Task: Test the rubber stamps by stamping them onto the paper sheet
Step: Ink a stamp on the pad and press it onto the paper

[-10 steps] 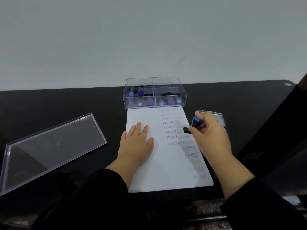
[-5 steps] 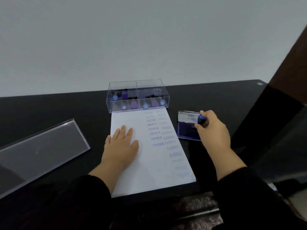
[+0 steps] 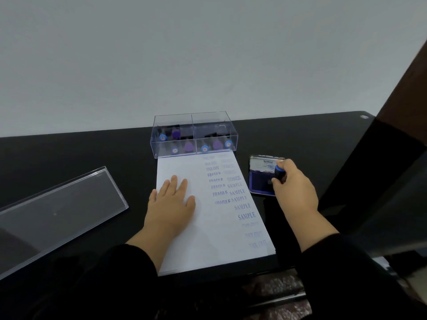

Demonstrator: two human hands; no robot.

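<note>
1. Gripped in the curled fingers of the right hand [image 3: 292, 188], a rubber stamp [image 3: 279, 173] with a black body and a blue cap is held over the ink pad [image 3: 260, 183], its lower end at or just above the blue pad surface; contact cannot be told.
2. The ink pad is seen just to the right of the paper sheet [image 3: 208, 227], its lid [image 3: 265, 163] raised at the far side, with printed lettering on the inside.
3. The left hand [image 3: 172, 204] is laid flat on the paper sheet, fingers straight and slightly spread, pressing on the sheet's left half.
4. Blue imprints are carried down the right half of the paper sheet: "FRAGILE" is repeated in one column and "SAMPLE" in another, with fainter, blurred marks above and below them.
5. A clear plastic box [image 3: 193, 135] with two compartments is set at the far edge of the paper sheet, touching it or nearly so; more stamps [image 3: 203, 147] with blue and purple caps are held inside it.
6. A clear flat lid [image 3: 57, 213] is laid well to the left of the paper sheet.
7. All is borne on a glossy black table [image 3: 69, 158], behind which a plain pale wall [image 3: 184, 54] is seen; black sleeves [image 3: 346, 273] are worn on both arms.
</note>
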